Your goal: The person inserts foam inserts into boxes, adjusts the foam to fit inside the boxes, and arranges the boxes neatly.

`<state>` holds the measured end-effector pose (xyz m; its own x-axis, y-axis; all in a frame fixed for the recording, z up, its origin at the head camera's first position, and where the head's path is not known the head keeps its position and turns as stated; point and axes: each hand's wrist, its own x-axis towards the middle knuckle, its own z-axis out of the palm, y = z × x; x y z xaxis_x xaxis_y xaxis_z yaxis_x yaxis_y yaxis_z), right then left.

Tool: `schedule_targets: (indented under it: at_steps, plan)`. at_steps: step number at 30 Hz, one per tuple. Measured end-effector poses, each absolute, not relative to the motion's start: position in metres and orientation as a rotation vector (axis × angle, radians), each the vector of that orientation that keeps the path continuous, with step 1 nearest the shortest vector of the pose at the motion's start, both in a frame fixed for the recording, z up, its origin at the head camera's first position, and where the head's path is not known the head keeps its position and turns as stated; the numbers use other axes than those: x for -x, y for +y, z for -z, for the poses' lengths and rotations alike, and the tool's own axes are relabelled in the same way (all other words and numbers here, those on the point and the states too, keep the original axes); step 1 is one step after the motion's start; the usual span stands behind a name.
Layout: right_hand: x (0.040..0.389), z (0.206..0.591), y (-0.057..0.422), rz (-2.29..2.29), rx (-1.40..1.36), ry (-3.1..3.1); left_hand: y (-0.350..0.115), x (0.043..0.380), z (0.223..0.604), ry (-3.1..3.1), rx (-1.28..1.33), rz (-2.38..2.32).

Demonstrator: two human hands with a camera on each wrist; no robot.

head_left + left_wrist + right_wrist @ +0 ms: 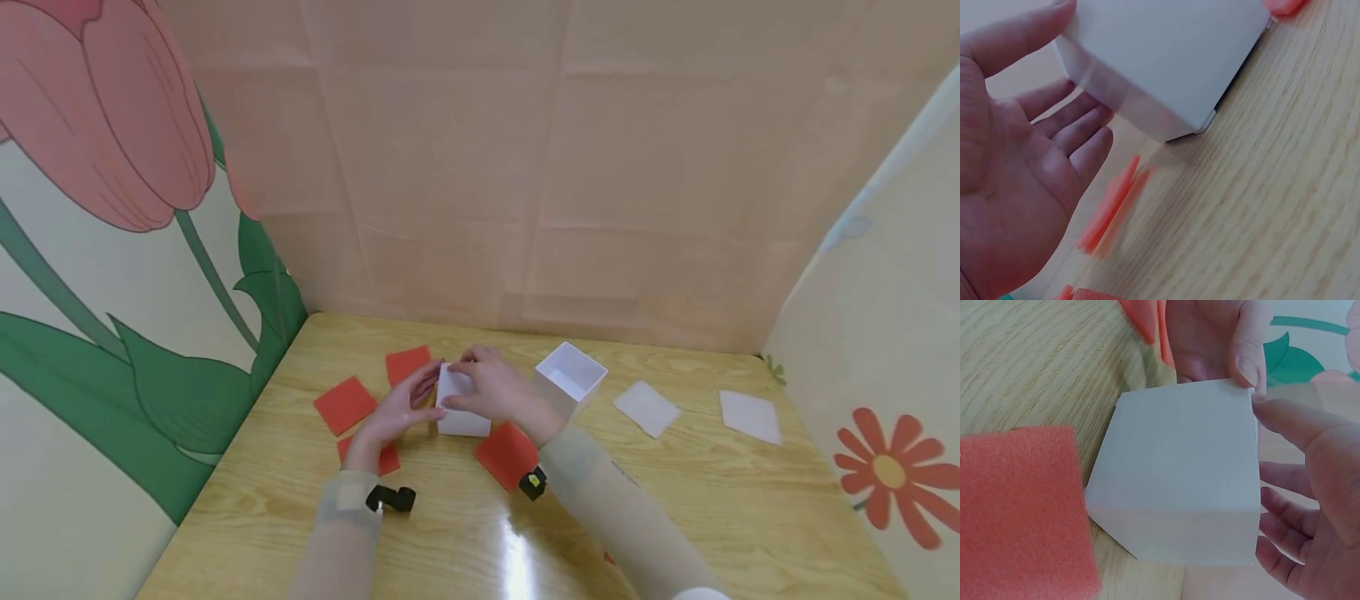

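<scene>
A white paper box [463,422] stands upright on the table between both hands. My left hand [401,411] holds it at the left side, thumb over the near top edge and fingers along the side wall; the palm shows in the left wrist view, beside the box's white face [1166,56]. From above and the right, my right hand [491,385] grips the box's top, its thumb and fingertips set along the top edge in the right wrist view. That view shows the plain front face [1179,450]. A red foam square [1022,512] lies close to the box's right.
A second white box [573,379], open at the top, stands to the right. Two white squares [647,408] lie farther right on the wooden table [712,500]. Several red foam squares [345,406] lie to the left. A tan curtain [525,167] hangs behind.
</scene>
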<state>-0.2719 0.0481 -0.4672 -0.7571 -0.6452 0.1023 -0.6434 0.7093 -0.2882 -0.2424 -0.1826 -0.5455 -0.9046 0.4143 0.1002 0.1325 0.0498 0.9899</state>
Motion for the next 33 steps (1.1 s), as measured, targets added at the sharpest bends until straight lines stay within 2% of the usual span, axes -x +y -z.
schedule_targets:
  at_steps: [18, 33]
  plan:
    - [0.268, 0.459, 0.044, 0.447, 1.029, 2.900, -0.182, 0.240, 0.543, 2.136, -0.560, -1.940]
    - [0.275, 0.470, 0.044, 0.486, 0.978, 2.904, -0.181, 0.238, 0.542, 2.130, -0.551, -1.943]
